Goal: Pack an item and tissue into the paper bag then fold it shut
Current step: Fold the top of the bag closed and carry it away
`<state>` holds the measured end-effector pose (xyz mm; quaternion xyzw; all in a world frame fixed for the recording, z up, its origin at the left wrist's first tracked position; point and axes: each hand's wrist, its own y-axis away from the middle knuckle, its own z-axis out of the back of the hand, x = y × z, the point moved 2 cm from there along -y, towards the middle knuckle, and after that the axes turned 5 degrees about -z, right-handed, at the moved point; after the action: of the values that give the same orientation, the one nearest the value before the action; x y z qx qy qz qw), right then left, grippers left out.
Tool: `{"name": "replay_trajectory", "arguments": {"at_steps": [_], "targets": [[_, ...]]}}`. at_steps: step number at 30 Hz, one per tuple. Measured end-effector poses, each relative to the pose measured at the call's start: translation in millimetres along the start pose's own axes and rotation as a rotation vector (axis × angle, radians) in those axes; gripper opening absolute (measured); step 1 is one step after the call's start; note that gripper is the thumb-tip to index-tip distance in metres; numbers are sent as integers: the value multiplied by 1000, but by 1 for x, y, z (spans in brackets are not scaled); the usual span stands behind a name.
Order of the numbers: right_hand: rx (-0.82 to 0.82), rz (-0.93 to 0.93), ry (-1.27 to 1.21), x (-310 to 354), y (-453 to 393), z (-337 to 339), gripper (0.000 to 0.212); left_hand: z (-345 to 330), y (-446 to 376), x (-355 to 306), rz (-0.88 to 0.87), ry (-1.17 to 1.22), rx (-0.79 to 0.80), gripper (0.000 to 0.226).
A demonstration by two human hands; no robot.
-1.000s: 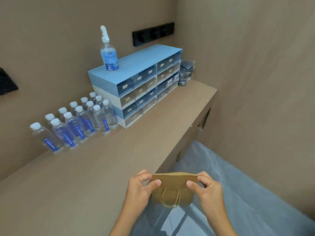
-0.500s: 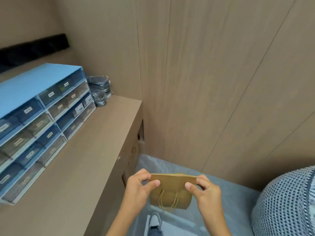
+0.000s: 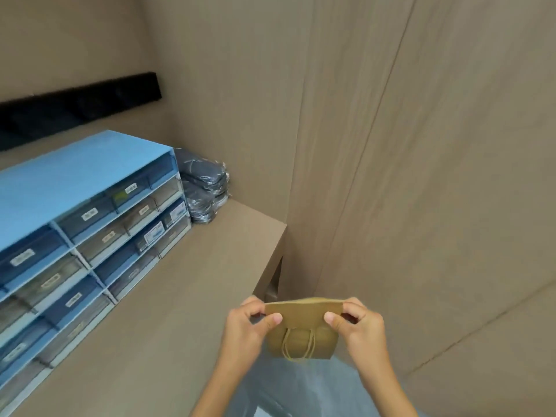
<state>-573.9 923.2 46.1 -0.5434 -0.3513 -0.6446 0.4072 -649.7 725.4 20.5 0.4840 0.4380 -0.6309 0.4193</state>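
Bag point(image 3: 302, 329) was held in air beside tabletop point(image 3: 180, 296), top folded over. L hand point(image 3: 249, 325) & R hand point(image 3: 356, 323) fingers pinched fold corners. Contents not visible; judged near done, crease left.

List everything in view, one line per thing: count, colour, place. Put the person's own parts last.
paper bag: one, brown with cord handles, held in the air off the counter's front edge, top folded over.
drawer unit: one, blue, with labelled see-through drawers, on the counter at left.
wrapped packs: one stack, dark grey in clear plastic, at the back right of the counter beside the drawer unit.
counter: one, tan, left and centre.
black strip: one, on the back wall above the drawer unit.
left hand: pinching the bag's left top corner.
right hand: pinching the right top corner.
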Motion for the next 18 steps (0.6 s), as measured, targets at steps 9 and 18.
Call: {"name": "replay_trajectory", "arguments": {"at_steps": [9,18], "targets": [[570,55,98,0,-146,-169,14,110,-39,46,162,-64,-540,39],[1041,170,173,-11,-239,-308,15,147,-72,80,308,-157,-1016,25]]}}
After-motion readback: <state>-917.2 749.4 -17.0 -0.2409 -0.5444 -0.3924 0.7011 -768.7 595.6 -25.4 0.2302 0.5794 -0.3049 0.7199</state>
